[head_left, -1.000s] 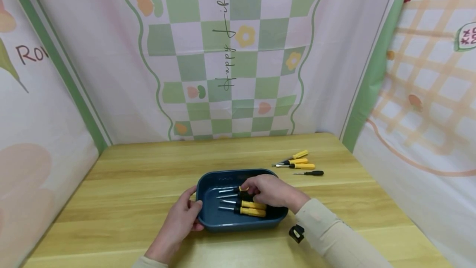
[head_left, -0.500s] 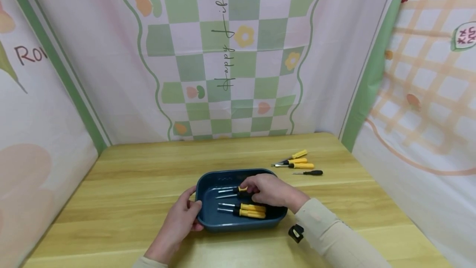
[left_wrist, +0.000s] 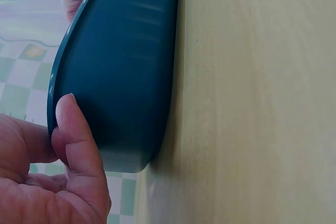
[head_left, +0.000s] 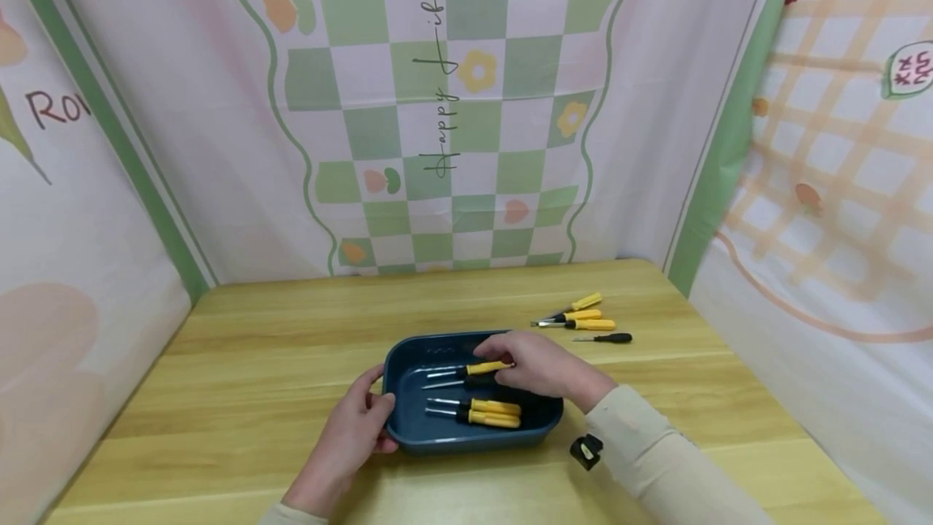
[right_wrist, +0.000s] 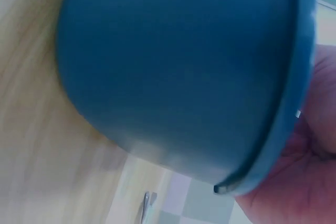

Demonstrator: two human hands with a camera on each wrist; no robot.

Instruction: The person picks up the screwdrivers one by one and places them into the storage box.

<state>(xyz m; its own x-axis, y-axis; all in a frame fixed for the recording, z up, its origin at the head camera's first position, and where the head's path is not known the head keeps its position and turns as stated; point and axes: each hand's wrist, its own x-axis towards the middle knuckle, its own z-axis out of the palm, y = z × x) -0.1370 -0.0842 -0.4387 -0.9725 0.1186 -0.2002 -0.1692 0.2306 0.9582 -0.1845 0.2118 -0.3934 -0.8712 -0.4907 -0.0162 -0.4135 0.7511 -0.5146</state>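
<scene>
A deep dark-blue tray (head_left: 466,446) stands on the table in the head view. My left hand (head_left: 355,420) grips its left end, thumb on the rim and fingers at the outer wall; the left wrist view shows this hold. Over the right half of the tray is my right hand (head_left: 543,364), its fingers parted about the handle end of a yellow screwdriver (head_left: 484,368). Just below lies a black-handled screwdriver (head_left: 477,380), partly under that hand. Two more yellow screwdrivers (head_left: 496,420) lie side by side near the front wall. In the right wrist view the tray wall hides the fingertips.
At the back right of the table (head_left: 277,347) lie several yellow-handled screwdrivers (head_left: 586,316) and a black-handled screwdriver (head_left: 614,338). Beside the right sleeve shows a small black item (head_left: 586,451). Patterned curtains (head_left: 452,128) enclose the table on three sides.
The front two yellow screwdrivers shifted slightly toward the near wall early on. My right hand has since risen a little from the back yellow screwdriver, whose handle shows more. The left hand keeps its place.
</scene>
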